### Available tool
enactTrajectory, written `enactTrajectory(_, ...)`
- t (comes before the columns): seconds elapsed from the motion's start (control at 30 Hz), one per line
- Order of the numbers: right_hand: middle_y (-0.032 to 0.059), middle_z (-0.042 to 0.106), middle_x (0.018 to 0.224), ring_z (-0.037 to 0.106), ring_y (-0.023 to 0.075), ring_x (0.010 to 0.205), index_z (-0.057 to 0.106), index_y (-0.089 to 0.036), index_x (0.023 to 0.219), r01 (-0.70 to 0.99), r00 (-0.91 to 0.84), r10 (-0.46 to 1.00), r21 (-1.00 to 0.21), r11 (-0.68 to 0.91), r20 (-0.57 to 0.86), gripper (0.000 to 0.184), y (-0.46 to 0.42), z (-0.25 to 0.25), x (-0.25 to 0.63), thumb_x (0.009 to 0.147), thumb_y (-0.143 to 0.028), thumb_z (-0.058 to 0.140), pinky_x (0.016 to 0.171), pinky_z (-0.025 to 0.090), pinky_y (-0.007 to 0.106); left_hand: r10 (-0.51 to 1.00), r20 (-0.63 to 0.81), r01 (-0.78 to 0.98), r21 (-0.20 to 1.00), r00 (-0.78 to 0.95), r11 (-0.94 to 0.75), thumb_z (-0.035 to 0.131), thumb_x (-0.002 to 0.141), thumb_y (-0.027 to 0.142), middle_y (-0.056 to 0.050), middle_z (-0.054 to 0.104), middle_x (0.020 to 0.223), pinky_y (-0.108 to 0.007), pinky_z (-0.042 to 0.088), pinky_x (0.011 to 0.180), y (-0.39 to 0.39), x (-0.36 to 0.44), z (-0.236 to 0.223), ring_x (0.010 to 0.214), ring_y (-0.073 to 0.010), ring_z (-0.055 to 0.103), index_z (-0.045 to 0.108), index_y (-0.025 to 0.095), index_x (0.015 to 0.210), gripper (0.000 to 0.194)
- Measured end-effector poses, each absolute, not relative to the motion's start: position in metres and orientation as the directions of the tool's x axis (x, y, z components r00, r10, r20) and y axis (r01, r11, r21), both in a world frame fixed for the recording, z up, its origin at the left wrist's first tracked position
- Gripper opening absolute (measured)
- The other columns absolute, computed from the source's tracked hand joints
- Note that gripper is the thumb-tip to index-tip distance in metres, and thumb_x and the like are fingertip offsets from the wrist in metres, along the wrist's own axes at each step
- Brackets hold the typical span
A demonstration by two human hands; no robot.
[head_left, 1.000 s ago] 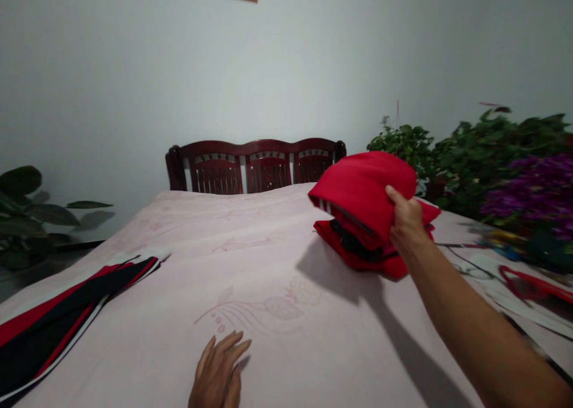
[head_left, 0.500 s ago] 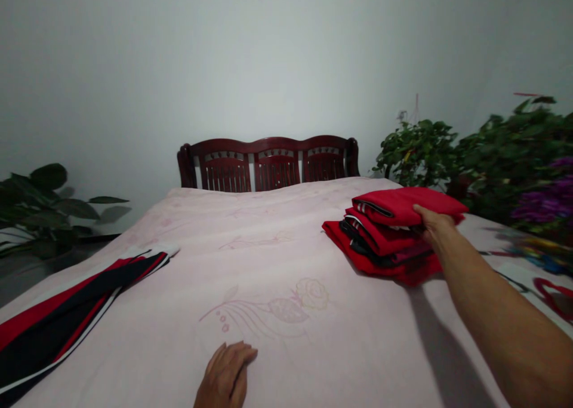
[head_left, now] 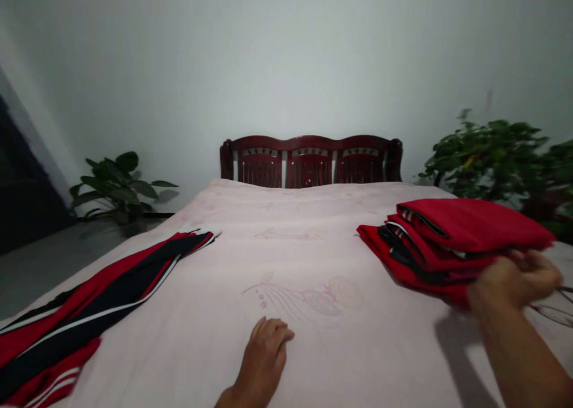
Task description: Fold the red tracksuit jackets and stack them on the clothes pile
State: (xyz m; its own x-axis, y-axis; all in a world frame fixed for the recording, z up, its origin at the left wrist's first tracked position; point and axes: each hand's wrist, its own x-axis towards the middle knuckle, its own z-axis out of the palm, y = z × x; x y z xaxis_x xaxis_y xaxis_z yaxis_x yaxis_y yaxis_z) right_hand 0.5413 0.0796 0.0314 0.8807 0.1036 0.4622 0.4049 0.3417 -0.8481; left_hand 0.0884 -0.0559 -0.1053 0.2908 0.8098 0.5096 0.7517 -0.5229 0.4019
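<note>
A stack of folded clothes, mostly red with some dark fabric and white stripes (head_left: pixel 474 226), lies on the right of the bed. At its front right edge, my right hand (head_left: pixel 514 276) has its fingers curled against the red fabric; blur hides the exact grip. My left hand (head_left: pixel 266 351) rests on the pale pink bedspread (head_left: pixel 335 348), holding nothing, its fingers stretched out and close together. To the left, red and dark navy striped clothing (head_left: pixel 120 282) is spread lengthwise, with a red white-striped part (head_left: pixel 67 375) near the front.
A dark red wooden headboard (head_left: pixel 311 160) stands against the wall at the far end. Potted plants flank the bed, a leafy one (head_left: pixel 119 184) at left and a bushy one (head_left: pixel 496 157) at right. Thin dark-framed glasses (head_left: pixel 555 312) lie partly visible at the right edge.
The view has turned left, so the scene sits further right and more of the striped clothing shows. My right hand has moved from atop the stack to its front right edge.
</note>
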Motion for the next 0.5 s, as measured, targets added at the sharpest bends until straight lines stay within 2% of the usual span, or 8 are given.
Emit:
enactTrajectory(0.03,0.0276,0.058,0.134,0.059,0.0329,0.123,0.053,-0.009,0.130,0.367,0.902,0.078,-0.850,0.377,0.424,0.059,0.074,0.017,0.520,0.072,-0.019,0.055,0.105,0.045,0.049,0.818,0.507,0.741,0.432,0.272,-0.514,0.048,0.081,-0.001,-0.005,0.073,0.105,-0.050,0.051,0.105,-0.057,0.091,-0.103,0.104,-0.0201,0.068,0.070,0.024,0.101,0.040)
enactTrajectory(0.07,0.0252,0.061,0.131,0.061,0.0344,0.120,0.058,-0.011,0.126,0.288,0.910,0.172,-0.873,0.394,0.378,0.059,0.070,0.002,0.496,0.068,-0.021,0.060,0.101,0.049,0.048,0.825,0.505,0.730,0.460,0.253,-0.505,0.048,0.079,-0.002,-0.005,0.072,0.104,-0.049,0.051,0.105,-0.058,0.092,-0.101,0.103,-0.0201,0.067,0.071,0.024,0.100,0.040)
enactTrajectory(0.1,0.0227,0.063,0.130,0.063,0.0365,0.118,0.061,-0.015,0.122,0.192,0.882,0.343,-0.911,0.366,0.324,0.058,0.065,-0.013,0.470,0.065,-0.024,0.065,0.096,0.053,0.049,0.831,0.503,0.721,0.483,0.236,-0.497,0.049,0.078,-0.003,-0.005,0.072,0.103,-0.049,0.050,0.104,-0.058,0.093,-0.101,0.103,-0.0202,0.067,0.071,0.024,0.098,0.040)
enactTrajectory(0.17,0.0170,0.064,0.130,0.064,0.0362,0.115,0.064,-0.020,0.118,0.078,0.714,0.680,-0.984,0.163,0.169,0.054,0.058,-0.043,0.418,0.066,-0.035,0.068,0.091,0.056,0.048,0.839,0.499,0.710,0.508,0.219,-0.488,0.049,0.077,-0.003,-0.005,0.071,0.103,-0.049,0.049,0.105,-0.058,0.094,-0.101,0.103,-0.0203,0.066,0.072,0.024,0.098,0.041)
enactTrajectory(0.23,0.0146,0.064,0.129,0.066,0.0331,0.110,0.062,-0.022,0.120,0.081,0.510,0.859,-0.997,0.001,0.043,0.055,0.054,-0.068,0.374,0.069,-0.041,0.064,0.087,0.057,0.045,0.837,0.493,0.702,0.509,0.236,-0.498,0.050,0.077,-0.002,-0.005,0.072,0.106,-0.050,0.047,0.107,-0.057,0.091,-0.103,0.104,-0.0203,0.066,0.072,0.024,0.100,0.042)
enactTrajectory(0.3,0.0148,0.066,0.126,0.067,0.0306,0.107,0.062,-0.020,0.122,0.189,0.390,0.920,-0.981,-0.045,0.033,0.056,0.053,-0.085,0.344,0.071,-0.044,0.060,0.088,0.056,0.043,0.832,0.491,0.692,0.506,0.259,-0.515,0.051,0.077,-0.002,-0.005,0.073,0.108,-0.047,0.048,0.107,-0.055,0.085,-0.106,0.106,-0.0201,0.065,0.072,0.023,0.103,0.042)
enactTrajectory(0.4,0.0142,0.069,0.119,0.065,0.0303,0.109,0.065,-0.018,0.117,0.434,0.312,0.937,-0.901,0.007,0.158,0.054,0.054,-0.098,0.328,0.072,-0.047,0.054,0.097,0.050,0.043,0.830,0.495,0.696,0.500,0.259,-0.515,0.050,0.078,-0.001,-0.005,0.074,0.109,-0.042,0.052,0.103,-0.050,0.071,-0.108,0.107,-0.0195,0.065,0.071,0.021,0.106,0.042)
enactTrajectory(0.5,0.0127,0.071,0.116,0.065,0.0295,0.110,0.068,-0.018,0.113,0.564,0.244,0.941,-0.824,0.057,0.233,0.053,0.056,-0.101,0.329,0.074,-0.048,0.048,0.101,0.047,0.042,0.851,0.491,0.780,0.453,0.186,-0.432,0.048,0.077,-0.003,-0.006,0.073,0.114,-0.047,0.048,0.108,-0.043,0.048,-0.106,0.112,-0.0199,0.065,0.070,0.021,0.112,0.047)
